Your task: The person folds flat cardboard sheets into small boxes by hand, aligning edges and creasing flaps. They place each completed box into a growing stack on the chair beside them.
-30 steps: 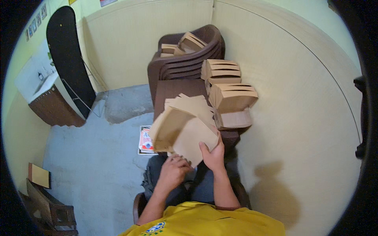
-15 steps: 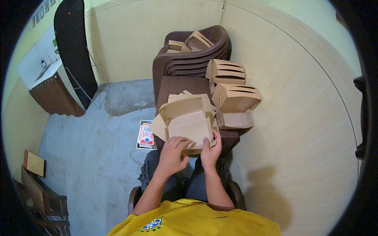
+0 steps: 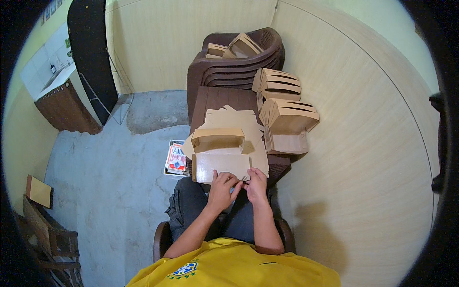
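A partly folded brown cardboard box (image 3: 221, 167) lies before me, its far wall standing up and its smooth inner base facing me. At its near right corner my right hand (image 3: 256, 185) pinches the board between thumb and fingers. My left hand (image 3: 223, 191) is curled over the near edge, its fingertips at the same corner, close to the right thumb. The folds under my fingers are partly hidden. Beneath the box, flat cardboard blanks (image 3: 256, 138) are spread in a stack on a brown plastic surface (image 3: 215, 99).
Nested folded boxes (image 3: 289, 126) stand at the right, with another nested group (image 3: 278, 86) behind them. More boxes (image 3: 243, 47) rest on stacked brown plastic chairs (image 3: 198, 79) at the back. On the floor at left sits a white box of printed packs (image 3: 177, 159). A wooden wall (image 3: 363, 129) bounds the right.
The box has been lowered and turned squarer to me, its base now tilted toward me. My left hand has moved right to the near corner, beside my right hand.
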